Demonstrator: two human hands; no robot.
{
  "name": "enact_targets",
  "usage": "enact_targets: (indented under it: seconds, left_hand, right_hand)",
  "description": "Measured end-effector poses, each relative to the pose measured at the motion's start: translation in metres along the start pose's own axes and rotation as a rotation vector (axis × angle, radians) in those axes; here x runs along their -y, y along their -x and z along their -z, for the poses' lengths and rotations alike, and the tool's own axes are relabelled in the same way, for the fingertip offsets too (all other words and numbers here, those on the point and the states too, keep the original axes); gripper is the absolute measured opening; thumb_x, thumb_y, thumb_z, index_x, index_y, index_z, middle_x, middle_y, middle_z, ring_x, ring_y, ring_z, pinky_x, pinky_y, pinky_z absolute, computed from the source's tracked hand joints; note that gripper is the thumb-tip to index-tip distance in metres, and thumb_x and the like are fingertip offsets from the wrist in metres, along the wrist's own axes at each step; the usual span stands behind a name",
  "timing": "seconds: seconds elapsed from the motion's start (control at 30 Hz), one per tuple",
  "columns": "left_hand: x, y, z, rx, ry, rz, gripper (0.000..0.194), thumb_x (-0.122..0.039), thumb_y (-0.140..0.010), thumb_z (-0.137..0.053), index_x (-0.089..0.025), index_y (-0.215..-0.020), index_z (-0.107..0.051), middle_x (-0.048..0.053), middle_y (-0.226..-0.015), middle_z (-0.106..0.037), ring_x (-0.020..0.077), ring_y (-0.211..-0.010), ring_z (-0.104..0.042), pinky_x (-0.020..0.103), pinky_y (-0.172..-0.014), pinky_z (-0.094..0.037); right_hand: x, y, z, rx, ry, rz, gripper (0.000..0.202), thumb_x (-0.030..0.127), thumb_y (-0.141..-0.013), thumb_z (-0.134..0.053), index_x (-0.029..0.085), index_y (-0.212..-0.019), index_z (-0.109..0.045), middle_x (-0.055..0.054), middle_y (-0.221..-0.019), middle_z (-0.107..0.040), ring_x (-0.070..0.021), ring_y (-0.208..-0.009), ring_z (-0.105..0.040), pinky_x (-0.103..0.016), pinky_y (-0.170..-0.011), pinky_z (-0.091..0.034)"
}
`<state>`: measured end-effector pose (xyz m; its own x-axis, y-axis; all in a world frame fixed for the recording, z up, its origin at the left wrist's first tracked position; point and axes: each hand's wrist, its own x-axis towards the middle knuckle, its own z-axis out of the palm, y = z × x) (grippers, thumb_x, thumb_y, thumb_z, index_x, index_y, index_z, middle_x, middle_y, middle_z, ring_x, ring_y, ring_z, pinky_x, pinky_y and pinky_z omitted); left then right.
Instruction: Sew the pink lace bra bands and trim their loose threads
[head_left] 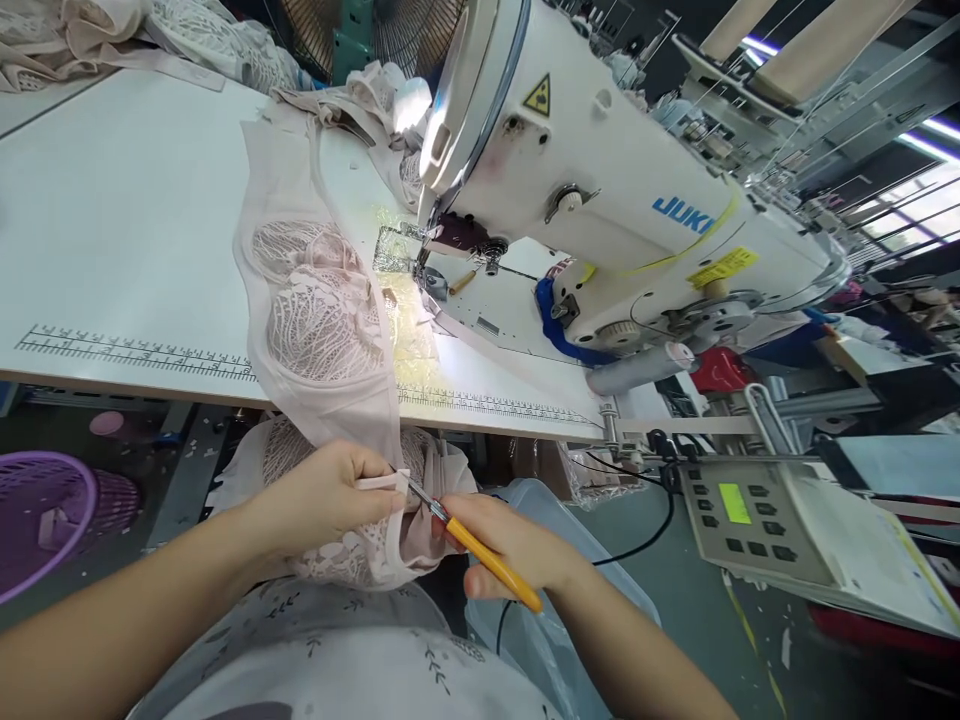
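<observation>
My left hand (330, 500) pinches the edge of a pale pink lace bra (322, 320) between thumb and fingers. Part of the bra lies flat on the sewing table, and its lower end hangs over the front edge to my fingers. More lace fabric (337, 560) bunches below, over my lap. In my right hand (510, 545) is a slim metal-tipped tool with an orange handle (495, 565). Its tip meets the strip of fabric at my left fingertips. Whether its metal end is one blade or two I cannot make out.
A white sewing machine (600, 150) stands on the table (135, 220), its needle area right of the bra. A control panel (750, 520) is at right. A purple basket (90, 500) sits low left, a clear plastic bin (615, 590) low right. Fabric piles (225, 45) and a fan (420, 35) are behind.
</observation>
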<state>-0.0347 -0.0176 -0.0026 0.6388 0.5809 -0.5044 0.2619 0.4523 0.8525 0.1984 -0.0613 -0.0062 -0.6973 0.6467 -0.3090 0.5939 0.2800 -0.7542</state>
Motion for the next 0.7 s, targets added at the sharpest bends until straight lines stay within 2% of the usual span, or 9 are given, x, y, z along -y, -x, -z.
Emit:
enact_targets:
  seconds: [0.27,0.47,0.57,0.7]
  left_hand:
    - [-0.003,-0.002,0.002,0.04,0.076,0.035,0.029,-0.044,-0.062,-0.068,-0.016,-0.062,-0.061,-0.003,-0.051,-0.052,0.0113,-0.047,-0.046,0.023,-0.047,-0.035]
    - [-0.009,0.002,0.003,0.105,0.154,0.029,0.027,-0.042,-0.063,-0.069,-0.015,-0.061,-0.066,0.001,-0.055,-0.06,0.0136,-0.05,-0.053,0.023,-0.048,-0.04]
    - [-0.008,0.004,0.001,0.068,0.174,-0.026,0.027,-0.042,-0.066,-0.067,-0.016,-0.058,-0.067,0.002,-0.054,-0.061,0.0143,-0.051,-0.053,0.023,-0.047,-0.04]
    - [-0.003,0.004,-0.003,-0.033,0.109,-0.04,0.029,-0.044,-0.067,-0.064,-0.017,-0.056,-0.065,-0.002,-0.045,-0.051,0.0124,-0.045,-0.047,0.022,-0.041,-0.033]
  right_hand:
    - [0.005,-0.002,0.002,0.0,0.01,-0.071,0.077,0.092,-0.062,-0.016,0.02,-0.072,-0.037,0.002,-0.066,-0.039,-0.0103,-0.056,-0.035,-0.024,-0.053,-0.032]
    - [0.003,-0.001,-0.006,-0.034,-0.062,-0.07,0.075,0.092,-0.063,-0.02,0.019,-0.07,-0.038,0.003,-0.064,-0.037,-0.0094,-0.055,-0.034,-0.023,-0.05,-0.031]
    - [0.002,-0.002,-0.009,-0.054,-0.097,-0.049,0.074,0.091,-0.063,-0.023,0.019,-0.07,-0.037,0.004,-0.063,-0.037,-0.0094,-0.056,-0.033,-0.023,-0.05,-0.03]
    - [0.003,-0.002,-0.01,-0.074,-0.094,-0.026,0.072,0.091,-0.064,-0.024,0.02,-0.071,-0.036,0.004,-0.062,-0.036,-0.009,-0.054,-0.032,-0.022,-0.048,-0.028]
